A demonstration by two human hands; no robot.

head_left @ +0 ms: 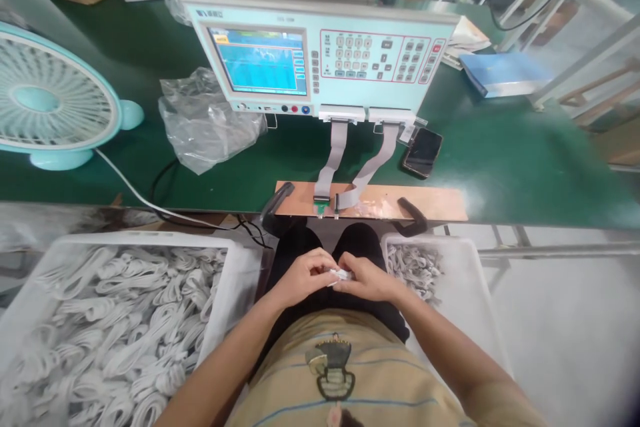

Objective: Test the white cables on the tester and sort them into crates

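Over my lap, my left hand (305,278) and my right hand (369,278) meet at a small white cable (342,274). The fingers of both hands are closed on it, and they hide most of its length and its ends. Beyond my hands, a wooden strip (440,203) lies along the table's front edge. On it sit a small green connector board (321,205) and a second small connector (337,201), each at the end of a grey ribbon cable (332,159) from the tester (280,17). The tester's screen is lit blue.
Left of my legs stands a white bin (227,267) full of coiled white cables; another bin (475,273) with cables is on the right. Black clamps (274,210) grip the strip. A phone (423,152), plastic bag (200,123), fan (37,97) and blue folder (505,73) lie around the tester.
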